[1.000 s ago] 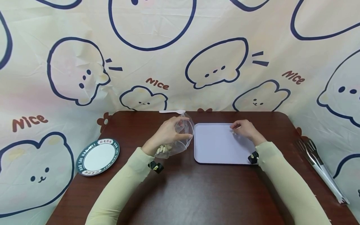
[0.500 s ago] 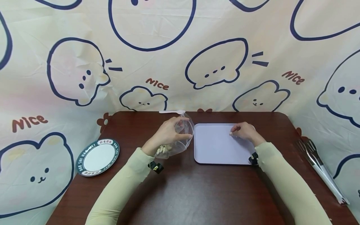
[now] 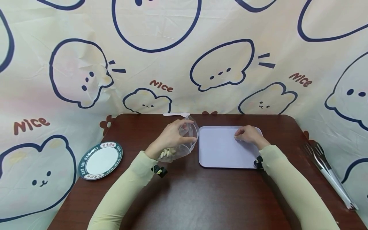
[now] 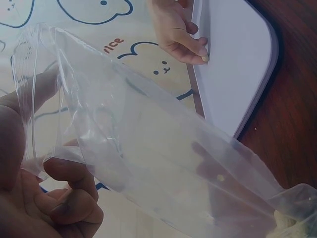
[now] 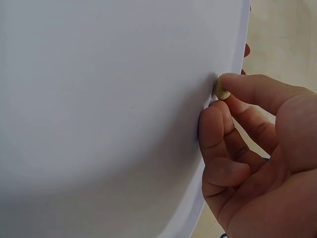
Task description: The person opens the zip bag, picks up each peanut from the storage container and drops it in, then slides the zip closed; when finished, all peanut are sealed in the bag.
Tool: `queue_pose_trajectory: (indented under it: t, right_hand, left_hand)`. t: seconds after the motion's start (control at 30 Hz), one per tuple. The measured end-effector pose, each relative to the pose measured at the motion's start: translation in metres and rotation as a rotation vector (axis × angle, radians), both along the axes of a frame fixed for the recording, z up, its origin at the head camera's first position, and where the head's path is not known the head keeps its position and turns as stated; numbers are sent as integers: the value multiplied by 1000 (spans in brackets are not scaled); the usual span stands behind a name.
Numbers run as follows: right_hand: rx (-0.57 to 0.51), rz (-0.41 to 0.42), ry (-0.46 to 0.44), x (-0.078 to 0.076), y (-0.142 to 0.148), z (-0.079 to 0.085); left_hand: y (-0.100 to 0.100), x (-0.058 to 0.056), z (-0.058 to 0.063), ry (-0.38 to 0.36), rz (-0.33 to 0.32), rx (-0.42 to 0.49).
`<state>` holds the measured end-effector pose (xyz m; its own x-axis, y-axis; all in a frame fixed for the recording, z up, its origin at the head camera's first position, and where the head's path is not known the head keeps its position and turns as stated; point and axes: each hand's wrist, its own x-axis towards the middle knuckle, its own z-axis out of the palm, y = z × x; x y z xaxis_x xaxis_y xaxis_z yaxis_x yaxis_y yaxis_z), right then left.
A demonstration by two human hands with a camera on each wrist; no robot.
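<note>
My left hand (image 3: 169, 135) holds a clear plastic zip bag (image 4: 143, 134) by its mouth, thumb and index finger spread wide at the opening. Several pale, elongated pieces (image 3: 166, 152) lie in the bottom of the bag. Between thumb and fingertip, my right hand (image 3: 249, 134) pinches a small pale-yellow piece (image 5: 222, 87). That hand is low over the far right part of a white-lilac tray (image 3: 224, 153), its fingertips right at the tray's surface in the right wrist view. The bag's mouth faces the tray's left edge.
A white plate with a green lettered rim (image 3: 101, 160) sits at the table's left edge. Metal forks (image 3: 327, 169) lie along the right edge. At the back, behind the bag, is a white plastic utensil (image 3: 176, 114). A printed cloth (image 3: 178, 70) hangs behind the table.
My right hand has shifted slightly toward me and to the left over the tray, with its fingertips pinched together. The left hand and the bag have stayed put.
</note>
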<state>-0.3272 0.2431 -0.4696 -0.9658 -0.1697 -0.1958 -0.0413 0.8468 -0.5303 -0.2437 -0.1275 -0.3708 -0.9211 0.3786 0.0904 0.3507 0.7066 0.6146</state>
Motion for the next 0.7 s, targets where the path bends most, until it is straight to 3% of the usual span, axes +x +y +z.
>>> queue_pose_trajectory:
  t: [0.37,0.7]
  right_hand:
    - [-96,7,33,5,-2,9]
    - [-226,69,46,13,-25,39]
  left_hand:
    - [1,0,0,9,-12,-1]
    - [2,-1,-1,17,-21,-8]
